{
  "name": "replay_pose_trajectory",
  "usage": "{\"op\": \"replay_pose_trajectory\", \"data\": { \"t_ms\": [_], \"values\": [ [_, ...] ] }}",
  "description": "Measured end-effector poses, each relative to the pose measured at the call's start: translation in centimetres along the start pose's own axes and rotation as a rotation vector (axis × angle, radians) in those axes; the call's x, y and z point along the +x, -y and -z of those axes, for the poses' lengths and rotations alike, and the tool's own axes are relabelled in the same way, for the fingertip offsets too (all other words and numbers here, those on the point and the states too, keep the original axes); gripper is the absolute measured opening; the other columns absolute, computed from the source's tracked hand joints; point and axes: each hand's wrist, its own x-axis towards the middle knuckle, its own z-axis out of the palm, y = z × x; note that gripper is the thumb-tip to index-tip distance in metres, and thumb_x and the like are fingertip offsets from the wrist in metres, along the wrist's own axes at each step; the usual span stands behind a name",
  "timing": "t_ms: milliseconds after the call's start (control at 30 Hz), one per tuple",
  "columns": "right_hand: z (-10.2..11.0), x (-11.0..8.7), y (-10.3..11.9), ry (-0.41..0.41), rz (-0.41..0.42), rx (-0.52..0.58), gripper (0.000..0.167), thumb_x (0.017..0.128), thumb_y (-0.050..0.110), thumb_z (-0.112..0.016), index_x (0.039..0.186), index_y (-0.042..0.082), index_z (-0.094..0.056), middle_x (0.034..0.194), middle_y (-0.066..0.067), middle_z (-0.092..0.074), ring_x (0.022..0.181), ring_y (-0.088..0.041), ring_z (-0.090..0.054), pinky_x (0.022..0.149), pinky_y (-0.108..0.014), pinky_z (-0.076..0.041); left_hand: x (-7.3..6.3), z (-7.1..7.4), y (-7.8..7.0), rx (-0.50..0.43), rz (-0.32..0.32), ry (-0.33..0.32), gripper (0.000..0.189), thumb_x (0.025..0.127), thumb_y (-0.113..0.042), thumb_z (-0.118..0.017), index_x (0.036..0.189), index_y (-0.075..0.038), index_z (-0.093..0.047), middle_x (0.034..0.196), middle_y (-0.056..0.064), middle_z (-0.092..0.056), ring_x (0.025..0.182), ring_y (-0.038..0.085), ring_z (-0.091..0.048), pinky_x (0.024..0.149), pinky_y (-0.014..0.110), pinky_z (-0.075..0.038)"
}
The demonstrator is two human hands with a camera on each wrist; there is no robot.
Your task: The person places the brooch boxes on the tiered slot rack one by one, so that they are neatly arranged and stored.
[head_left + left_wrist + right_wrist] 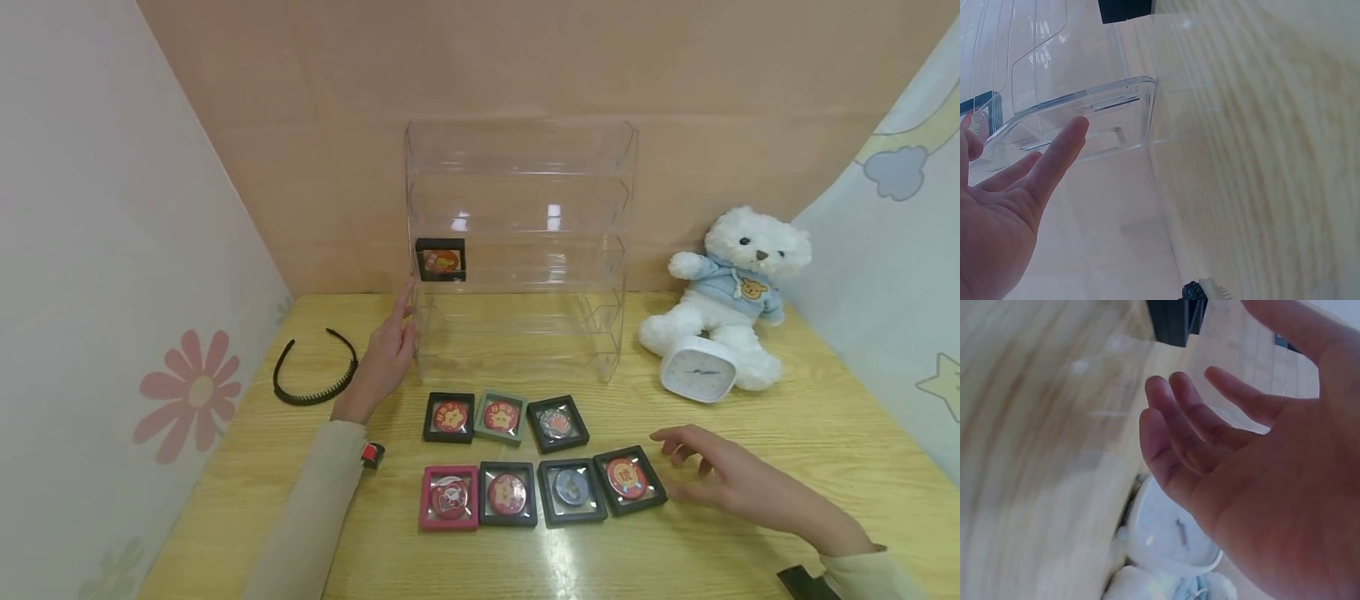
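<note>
My left hand is at the left side of a clear tiered display rack, its fingers extended along the side panel. One black-framed badge case stands at the left end of a middle tier. To the right, my right hand hovers with loosely bent fingers beside a black case with a red and gold badge; nothing is in its grasp. Left of that case lie a black case with a blue badge, a black one with a pink badge and a pink case.
Behind them lie a black case with a star badge, a green case and another black case. A black headband rests at the left. A white teddy bear sits at the right behind a white clock.
</note>
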Motion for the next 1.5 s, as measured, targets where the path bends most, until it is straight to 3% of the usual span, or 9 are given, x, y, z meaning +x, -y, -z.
{"op": "replay_pose_trajectory", "data": {
  "t_ms": [167, 267, 500, 600, 767, 900, 1167, 1500],
  "values": [
    [-0.4, -0.7, -0.9, -0.001, 0.037, -0.032, 0.07, 0.082, 0.021, -0.086, 0.14, 0.003, -0.05, 0.118, -0.004, -0.058, 0.1, -0.009, -0.054, 0.075, -0.028, -0.049, -0.1, 0.1, 0.1, -0.001, -0.001, -0.003, 0.065, 0.11, -0.01, -0.038, 0.165, -0.029, -0.008, 0.141, 0.03, -0.051, 0.086, 0.028, -0.065, 0.062, 0.04, -0.05],
    [-0.5, -0.8, -1.3, -0.009, 0.06, -0.057, 0.075, 0.08, 0.025, -0.087, 0.141, 0.003, -0.05, 0.119, -0.002, -0.059, 0.101, -0.009, -0.053, 0.078, -0.028, -0.049, -0.1, 0.1, 0.1, 0.002, -0.005, -0.007, 0.065, 0.109, -0.009, -0.038, 0.165, -0.027, -0.009, 0.14, 0.031, -0.051, 0.104, 0.034, -0.064, 0.067, 0.042, -0.051],
    [-1.1, -0.4, -1.9, -0.027, 0.126, -0.102, 0.077, 0.075, 0.028, -0.09, 0.139, 0.005, -0.053, 0.119, -0.001, -0.059, 0.101, -0.01, -0.053, 0.083, -0.029, -0.049, -0.1, 0.1, 0.2, -0.007, -0.002, -0.004, 0.064, 0.11, -0.011, -0.037, 0.165, -0.028, -0.009, 0.129, 0.029, -0.057, 0.119, 0.035, -0.059, 0.076, 0.047, -0.053],
    [-1.4, -0.1, -2.0, -0.026, 0.154, -0.093, 0.077, 0.074, 0.026, -0.09, 0.138, 0.004, -0.054, 0.118, -0.002, -0.058, 0.101, -0.011, -0.053, 0.083, -0.029, -0.049, -0.1, 0.0, 0.1, -0.009, -0.004, -0.002, 0.064, 0.11, -0.011, -0.036, 0.165, -0.029, -0.008, 0.132, 0.03, -0.056, 0.109, 0.033, -0.062, 0.072, 0.046, -0.054],
    [-1.7, 0.3, -1.9, -0.016, 0.172, -0.05, 0.077, 0.075, 0.024, -0.089, 0.139, 0.003, -0.053, 0.119, -0.002, -0.056, 0.1, -0.011, -0.052, 0.084, -0.028, -0.048, -0.1, 0.0, 0.1, -0.005, -0.007, 0.0, 0.064, 0.11, -0.01, -0.037, 0.165, -0.028, -0.008, 0.139, 0.031, -0.051, 0.074, 0.022, -0.06, 0.064, 0.04, -0.05],
    [-1.9, 0.5, -1.7, -0.017, 0.166, -0.04, 0.078, 0.076, 0.025, -0.089, 0.141, 0.003, -0.052, 0.119, 0.001, -0.055, 0.099, -0.01, -0.05, 0.083, -0.026, -0.047, 0.0, -0.1, 0.1, 0.004, -0.007, 0.002, 0.065, 0.11, -0.01, -0.037, 0.165, -0.028, -0.008, 0.14, 0.03, -0.051, 0.065, 0.018, -0.056, 0.064, 0.04, -0.05],
    [-2.0, 0.9, -1.3, -0.025, 0.156, -0.045, 0.077, 0.075, 0.023, -0.089, 0.142, 0.006, -0.053, 0.117, 0.006, -0.053, 0.096, -0.009, -0.048, 0.079, -0.027, -0.046, 0.0, -0.1, 0.0, 0.007, -0.009, 0.004, 0.064, 0.11, -0.011, -0.036, 0.165, -0.029, -0.007, 0.142, 0.03, -0.05, 0.062, 0.017, -0.054, 0.059, 0.038, -0.049],
    [-1.9, 1.1, -1.6, -0.01, 0.153, -0.01, 0.072, 0.076, 0.022, -0.089, 0.137, 0.007, -0.055, 0.117, 0.003, -0.055, 0.096, -0.011, -0.048, 0.078, -0.027, -0.045, 0.0, 0.0, -0.2, 0.013, -0.006, 0.0, 0.063, 0.11, -0.011, -0.036, 0.165, -0.027, -0.008, 0.143, 0.029, -0.05, 0.075, 0.021, -0.06, 0.061, 0.038, -0.049]
  ]
}}
